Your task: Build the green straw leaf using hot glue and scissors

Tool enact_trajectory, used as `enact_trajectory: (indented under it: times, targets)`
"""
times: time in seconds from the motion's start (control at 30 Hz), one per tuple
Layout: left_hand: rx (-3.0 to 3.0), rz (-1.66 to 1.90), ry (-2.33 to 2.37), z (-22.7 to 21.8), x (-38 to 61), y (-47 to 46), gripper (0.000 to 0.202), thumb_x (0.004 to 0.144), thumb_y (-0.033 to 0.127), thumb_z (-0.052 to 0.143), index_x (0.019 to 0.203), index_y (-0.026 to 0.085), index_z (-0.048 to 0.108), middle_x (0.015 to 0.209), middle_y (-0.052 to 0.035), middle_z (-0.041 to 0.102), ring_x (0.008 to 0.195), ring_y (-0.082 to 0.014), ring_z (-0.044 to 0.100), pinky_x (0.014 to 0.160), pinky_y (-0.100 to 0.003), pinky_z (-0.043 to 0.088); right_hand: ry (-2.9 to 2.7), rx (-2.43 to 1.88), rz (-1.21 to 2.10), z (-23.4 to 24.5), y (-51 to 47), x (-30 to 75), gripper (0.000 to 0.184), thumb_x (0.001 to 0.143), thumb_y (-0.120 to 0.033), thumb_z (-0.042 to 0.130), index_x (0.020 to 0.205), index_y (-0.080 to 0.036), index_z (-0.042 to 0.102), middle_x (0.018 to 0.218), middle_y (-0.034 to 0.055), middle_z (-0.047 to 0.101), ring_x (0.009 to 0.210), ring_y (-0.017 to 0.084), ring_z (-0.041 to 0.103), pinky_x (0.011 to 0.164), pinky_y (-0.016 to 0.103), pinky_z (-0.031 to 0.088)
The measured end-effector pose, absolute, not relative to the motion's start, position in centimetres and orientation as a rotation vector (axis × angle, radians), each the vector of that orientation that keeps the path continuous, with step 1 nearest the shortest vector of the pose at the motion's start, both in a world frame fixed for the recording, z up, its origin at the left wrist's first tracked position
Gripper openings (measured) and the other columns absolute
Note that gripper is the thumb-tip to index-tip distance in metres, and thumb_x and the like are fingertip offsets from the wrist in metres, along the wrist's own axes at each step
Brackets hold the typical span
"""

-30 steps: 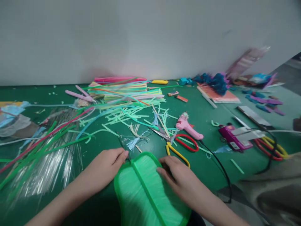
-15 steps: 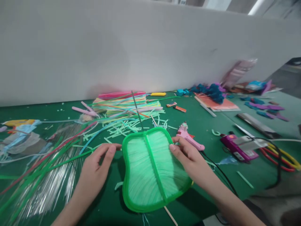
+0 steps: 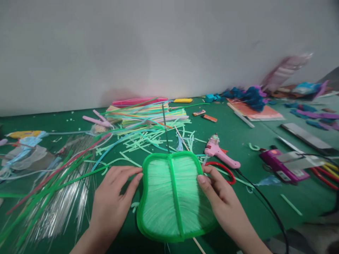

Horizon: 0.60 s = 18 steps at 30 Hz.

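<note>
A green leaf-shaped piece (image 3: 159, 197) with a fuzzy rim, a raised midrib and a pale, finely streaked surface is held over the table. From its top edge a thin dark wire (image 3: 165, 130) sticks up. My left hand (image 3: 112, 199) has thumb and forefinger closed at the upper left rim. On the opposite side, my right hand (image 3: 222, 197) grips the right rim, thumb on the near face and fingers partly hidden behind. Just behind the right hand lie a red scissor-like handle loop (image 3: 230, 173) and a pink glue gun (image 3: 218, 151).
Bundled pipe cleaners (image 3: 148, 114) and cut green scraps lie toward the wall. Shiny wires (image 3: 66, 197) spread at left, near a yellow glue gun (image 3: 25, 134). At right are a purple power block (image 3: 283, 165), a black cord (image 3: 265, 199), and dark blue fuzzy pieces (image 3: 253, 98).
The view has shifted, so table items appear farther right. The leaf-shaped piece tilts slightly differently, and my left thumb has moved in to its rim. A red handle loop shows beside my right hand.
</note>
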<state>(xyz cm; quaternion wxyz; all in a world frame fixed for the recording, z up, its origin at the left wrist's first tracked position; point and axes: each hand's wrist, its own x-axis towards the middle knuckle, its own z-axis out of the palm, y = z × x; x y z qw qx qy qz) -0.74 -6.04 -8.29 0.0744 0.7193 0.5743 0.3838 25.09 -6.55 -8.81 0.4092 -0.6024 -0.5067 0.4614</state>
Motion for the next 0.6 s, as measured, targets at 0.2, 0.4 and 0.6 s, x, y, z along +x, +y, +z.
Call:
enact_trajectory:
  times: [0.2, 0.4, 0.6]
  targets:
    - [2.322, 1.117, 1.733, -8.0, -0.6, -6.2, 0.013, 0.096, 0.030, 0.066, 0.098, 0.020, 0.074, 0.093, -0.0034, 0.077, 0.089, -0.0189, 0.069, 0.086, -0.031, 0.050, -1.346, -1.541, 1.074, -8.9, -7.6, 24.6, 0.035, 0.096, -0.061, 0.050, 0.097, -0.026, 0.053, 0.071, -0.0017, 0.055, 0.065, 0.018, 0.054, 0.055, 0.026, 0.044]
    - [2.320, 1.076, 1.775, -8.0, -0.3, -5.9, 0.013, 0.095, 0.030, 0.065, 0.093, 0.020, 0.073, 0.089, -0.0035, 0.078, 0.087, -0.0213, 0.067, 0.086, -0.035, 0.049, -1.381, -1.475, 1.099, -8.9, -8.2, 24.3, 0.026, 0.101, -0.051, 0.048, 0.099, -0.026, 0.053, 0.071, -0.0028, 0.056, 0.062, 0.016, 0.054, 0.057, 0.023, 0.047]
    - [2.165, 0.973, 1.851, -7.7, -0.1, -5.6, 0.016, 0.094, 0.037, 0.063, 0.089, 0.025, 0.072, 0.089, -0.0013, 0.077, 0.088, -0.0228, 0.067, 0.083, -0.036, 0.048, -1.365, -1.504, 1.070, -9.0, -8.4, 24.3, 0.029, 0.100, -0.053, 0.048, 0.096, -0.026, 0.054, 0.069, -0.0029, 0.055, 0.060, 0.016, 0.053, 0.054, 0.023, 0.046]
